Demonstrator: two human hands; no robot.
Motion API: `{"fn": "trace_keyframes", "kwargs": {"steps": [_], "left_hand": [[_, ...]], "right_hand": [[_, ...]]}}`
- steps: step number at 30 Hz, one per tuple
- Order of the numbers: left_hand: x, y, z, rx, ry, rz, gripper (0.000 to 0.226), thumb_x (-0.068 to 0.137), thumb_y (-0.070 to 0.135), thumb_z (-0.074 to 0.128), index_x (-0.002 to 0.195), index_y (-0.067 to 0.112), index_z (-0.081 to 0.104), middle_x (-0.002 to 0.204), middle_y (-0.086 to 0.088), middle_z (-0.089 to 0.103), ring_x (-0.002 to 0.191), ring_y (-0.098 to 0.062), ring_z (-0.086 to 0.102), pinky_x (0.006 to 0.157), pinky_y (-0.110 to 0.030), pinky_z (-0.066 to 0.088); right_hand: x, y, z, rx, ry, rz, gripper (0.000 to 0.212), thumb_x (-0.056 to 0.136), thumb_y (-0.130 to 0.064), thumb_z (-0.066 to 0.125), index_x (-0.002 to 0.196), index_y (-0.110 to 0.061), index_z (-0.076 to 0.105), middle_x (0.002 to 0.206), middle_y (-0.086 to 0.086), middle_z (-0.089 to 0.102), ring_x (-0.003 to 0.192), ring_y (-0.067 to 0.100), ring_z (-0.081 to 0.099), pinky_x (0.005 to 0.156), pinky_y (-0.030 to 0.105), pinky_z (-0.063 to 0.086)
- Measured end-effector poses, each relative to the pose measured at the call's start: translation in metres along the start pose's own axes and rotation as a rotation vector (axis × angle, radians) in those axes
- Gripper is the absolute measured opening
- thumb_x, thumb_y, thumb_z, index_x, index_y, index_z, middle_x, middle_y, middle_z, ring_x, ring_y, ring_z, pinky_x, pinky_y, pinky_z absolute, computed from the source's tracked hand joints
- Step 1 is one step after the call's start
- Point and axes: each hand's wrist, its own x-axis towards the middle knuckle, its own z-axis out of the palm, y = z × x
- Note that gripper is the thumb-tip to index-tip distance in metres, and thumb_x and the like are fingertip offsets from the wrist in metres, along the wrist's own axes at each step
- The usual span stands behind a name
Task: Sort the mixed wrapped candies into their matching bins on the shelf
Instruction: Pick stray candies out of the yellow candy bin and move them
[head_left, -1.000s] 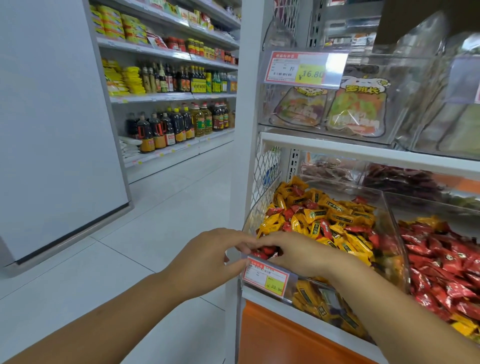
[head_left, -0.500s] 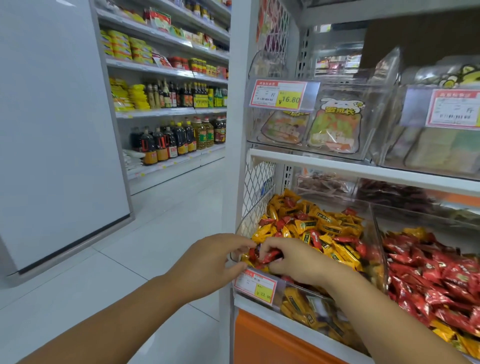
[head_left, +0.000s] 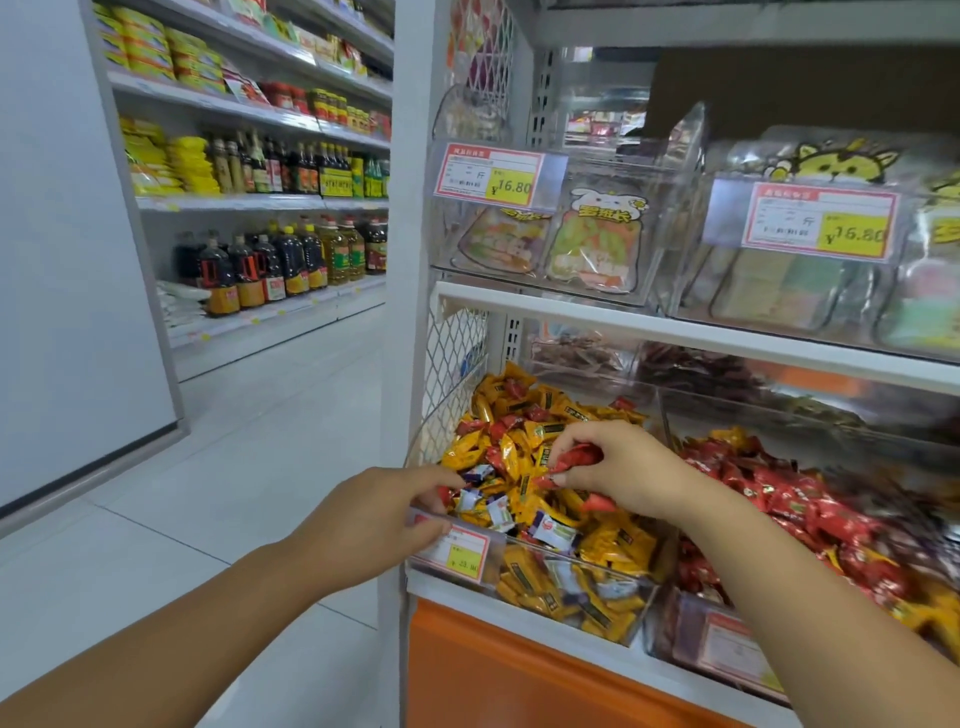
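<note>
Bottles line the aisle shelves at far left. The left hand curls over the clear bin's front edge by its price tag; the right hand pinches red candies above mixed yellow candies, beside the red-filled bin.

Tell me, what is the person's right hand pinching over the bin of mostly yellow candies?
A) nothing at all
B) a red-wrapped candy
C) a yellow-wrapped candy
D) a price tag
B: the right hand has its fingertips closed on a red-wrapped candy, lifted just above the yellow candies in the left bin.
</note>
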Motion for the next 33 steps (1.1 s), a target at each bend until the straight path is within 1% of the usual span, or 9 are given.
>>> {"fn": "trace_keyframes", "kwargs": {"steps": [3,7,10,13,16,19,23,28,33], "left_hand": [[-0.001,-0.001,0.001,0.013,0.006,0.010,0.039,0.089,0.036,0.064,0.124,0.047,0.053,0.099,0.029,0.060,0.094,0.008,0.056,0.078,-0.013,0.048],[0.000,0.002,0.001,0.079,-0.001,0.040,0.036,0.087,0.042,0.065,0.122,0.044,0.058,0.114,0.025,0.062,0.102,0.006,0.054,0.083,-0.014,0.046],[0.002,0.004,0.003,0.124,-0.005,0.078,0.037,0.084,0.056,0.061,0.118,0.043,0.062,0.116,0.021,0.064,0.102,0.002,0.055,0.083,-0.018,0.048],[0.007,0.002,0.007,0.110,0.028,0.120,0.076,0.062,0.092,0.033,0.110,0.044,0.066,0.106,0.024,0.065,0.095,0.004,0.057,0.077,-0.013,0.046],[0.009,-0.003,0.009,0.076,0.056,0.102,0.077,0.054,0.096,0.032,0.105,0.049,0.066,0.099,0.031,0.061,0.092,0.009,0.055,0.074,-0.012,0.046],[0.010,-0.005,0.010,0.027,0.068,0.089,0.064,0.055,0.099,0.025,0.091,0.060,0.060,0.093,0.033,0.059,0.091,0.013,0.053,0.071,-0.017,0.049],[0.007,-0.005,0.011,0.058,0.030,0.083,0.060,0.060,0.096,0.025,0.089,0.057,0.060,0.090,0.028,0.058,0.090,0.010,0.052,0.068,-0.020,0.049],[0.005,-0.006,0.006,0.110,-0.042,0.063,0.078,0.060,0.095,0.021,0.105,0.049,0.064,0.097,0.028,0.057,0.093,0.009,0.049,0.075,-0.016,0.046],[0.000,-0.006,-0.001,0.144,-0.049,0.082,0.035,0.085,0.060,0.056,0.116,0.046,0.064,0.109,0.024,0.062,0.099,0.006,0.051,0.078,-0.013,0.042]], "right_hand": [[-0.008,-0.002,-0.009,0.002,0.070,-0.003,0.010,0.084,-0.016,0.072,0.084,-0.026,0.070,0.090,-0.007,0.067,0.078,0.010,0.064,0.055,0.011,0.047],[-0.020,0.007,-0.030,0.068,0.275,0.050,0.015,0.083,-0.009,0.073,0.084,-0.024,0.073,0.084,-0.009,0.069,0.062,0.006,0.062,0.055,0.019,0.052],[-0.034,0.028,-0.054,-0.067,0.491,0.063,0.016,0.080,-0.008,0.074,0.085,-0.023,0.071,0.086,-0.005,0.071,0.072,0.008,0.064,0.061,0.006,0.044],[-0.050,0.058,-0.074,-0.163,0.636,0.191,0.014,0.081,-0.021,0.075,0.094,-0.024,0.069,0.093,-0.003,0.071,0.086,0.015,0.065,0.066,0.014,0.042],[-0.065,0.085,-0.081,-0.263,0.519,0.347,0.034,0.081,-0.036,0.074,0.114,-0.028,0.065,0.108,-0.002,0.067,0.101,0.020,0.061,0.079,0.027,0.044],[-0.070,0.089,-0.088,-0.217,0.450,0.379,0.031,0.086,-0.042,0.066,0.116,-0.034,0.063,0.112,-0.004,0.064,0.106,0.020,0.059,0.083,0.029,0.042],[-0.061,0.073,-0.097,-0.256,0.449,0.317,0.023,0.095,-0.034,0.057,0.116,-0.034,0.064,0.126,-0.005,0.062,0.116,0.016,0.056,0.091,0.026,0.040],[-0.035,0.012,-0.062,-0.299,0.295,0.059,0.023,0.096,-0.027,0.056,0.115,-0.034,0.066,0.121,-0.015,0.064,0.112,0.005,0.057,0.097,0.024,0.042],[0.011,-0.008,0.005,-0.359,0.044,0.074,0.038,0.100,-0.028,0.048,0.138,-0.031,0.049,0.146,-0.006,0.045,0.130,0.017,0.046,0.103,0.029,0.037]]}}
